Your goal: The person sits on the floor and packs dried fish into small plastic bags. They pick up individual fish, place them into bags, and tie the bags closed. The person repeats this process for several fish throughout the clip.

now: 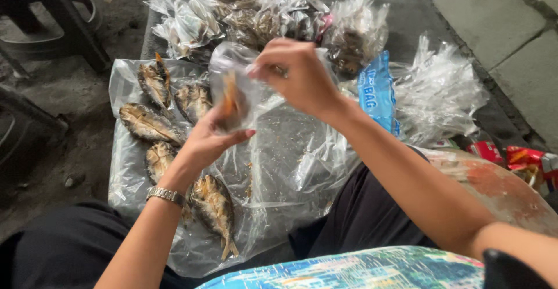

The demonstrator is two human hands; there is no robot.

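Note:
My left hand [210, 139] cups the bottom of a small clear plastic bag [235, 83] with a dried fish inside it. My right hand [296, 75] pinches the top of that same bag. A metal watch sits on my left wrist. Below my hands a large clear plastic sheet [279, 167] lies spread out, with several split dried fish [150, 123] on its left part. One more dried fish [214, 207] lies near my left forearm.
Several filled clear bags of dried fish [250, 16] are piled at the back. A blue packet of bags [376, 91] and a heap of empty clear bags [439, 91] lie at the right. Red wrappers [523, 158] sit at the far right. A dark stool [52, 10] stands top left.

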